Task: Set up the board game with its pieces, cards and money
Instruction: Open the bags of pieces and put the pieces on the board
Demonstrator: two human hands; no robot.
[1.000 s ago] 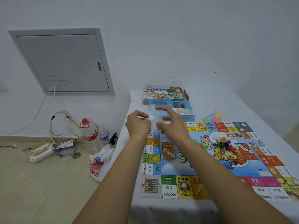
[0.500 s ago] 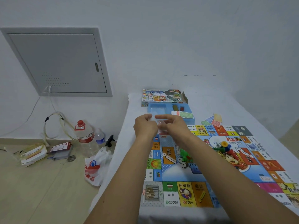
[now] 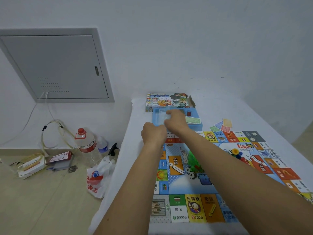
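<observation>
We have the board (image 3: pixel 194 177) spread flat on the white table (image 3: pixel 118 184), filling the lower right of the frame, so that part of the setup looks done. A clump of green pieces (image 3: pixel 193 161) lies on the board near its centre, and a small yellow and blue pawn cluster (image 3: pixel 236 152) sits further right. A fan of coloured cards (image 3: pixel 221 125) rests on the table just past the board's far edge, right of centre.

Our right hand (image 3: pixel 176 121) reaches over the blue tray (image 3: pixel 199 127) in the upper middle, fingers curled down around what looks like a clear plastic bag (image 3: pixel 161 117); the blur keeps us from being sure of the grip. Our left hand (image 3: pixel 152 134) hovers just beside it over the board's far edge, fingers curled under and hidden, so we cannot tell whether it holds anything.

The tray holds a stack of green money (image 3: pixel 193 119) and a small red piece (image 3: pixel 188 113), with the box (image 3: pixel 166 100) just behind it. We judge the job roughly midway: the money needs laying out, the last pieces need unpacking, and the cards need tidying.
</observation>
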